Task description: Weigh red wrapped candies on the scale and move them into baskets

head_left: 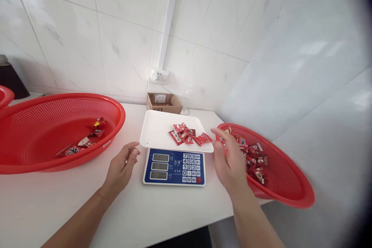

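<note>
My left hand (120, 166) is beside the left edge of the white weighing tray (157, 128), fingers loosely bent and apart, nothing visible in it. Several small red snack packets (184, 133) lie in a pile on the tray's right half. Below the tray is the blue keypad and display panel of a digital scale (174, 166). My right hand (231, 159), smeared by motion, is between the tray's right edge and the right red basket (286, 174). Its fingers partly hide one another, and whether it holds a packet I cannot make out. More red packets (255, 159) lie in that basket.
On the left stands a large red perforated basket (49, 110) with several packets (87, 141) in it. A small cardboard box (164, 104) sits behind the scale, below a wall socket (159, 75). A dark container (11, 79) is at far left. The white table's (162, 217) front edge shows below.
</note>
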`<state>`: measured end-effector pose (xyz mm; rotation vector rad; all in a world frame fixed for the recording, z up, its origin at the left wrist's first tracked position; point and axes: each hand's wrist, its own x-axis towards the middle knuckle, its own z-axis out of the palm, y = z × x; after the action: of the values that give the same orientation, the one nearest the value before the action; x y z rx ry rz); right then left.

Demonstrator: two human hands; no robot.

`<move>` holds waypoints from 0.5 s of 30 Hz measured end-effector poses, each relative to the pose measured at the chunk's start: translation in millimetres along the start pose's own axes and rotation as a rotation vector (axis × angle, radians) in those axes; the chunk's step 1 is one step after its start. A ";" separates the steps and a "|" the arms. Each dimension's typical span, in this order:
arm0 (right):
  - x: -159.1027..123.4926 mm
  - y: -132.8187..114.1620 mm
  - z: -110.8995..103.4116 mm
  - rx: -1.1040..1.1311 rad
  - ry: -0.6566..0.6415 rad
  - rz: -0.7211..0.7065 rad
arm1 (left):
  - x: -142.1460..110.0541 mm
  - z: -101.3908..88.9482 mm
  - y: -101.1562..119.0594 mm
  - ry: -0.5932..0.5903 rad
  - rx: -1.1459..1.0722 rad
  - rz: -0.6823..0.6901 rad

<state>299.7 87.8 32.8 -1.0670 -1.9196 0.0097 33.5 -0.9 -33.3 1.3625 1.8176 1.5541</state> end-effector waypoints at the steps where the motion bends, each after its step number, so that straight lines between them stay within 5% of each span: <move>1: 7.1 5.2 5.2 -0.057 -0.065 0.041 | 0.1 -0.3 0.4 0.002 0.001 0.004; 5: 22.8 31.3 31.9 -0.327 -0.330 0.234 | 0.8 -1.2 -0.9 -0.005 0.015 0.006; 9: 24.0 37.5 53.8 -0.288 -0.450 0.275 | 1.0 -1.3 -2.5 -0.005 0.008 0.013; 12: 21.0 33.5 58.5 -0.151 -0.459 0.234 | 1.1 -1.1 -1.3 0.005 -0.004 0.015; 15: 8.1 32.9 52.6 -0.029 -0.337 0.189 | 1.8 -0.8 -0.3 0.013 -0.002 0.008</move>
<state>282.6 134.3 -5.5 -1.3297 -2.1112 0.2852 31.9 0.3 -32.8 1.3639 1.8193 1.5721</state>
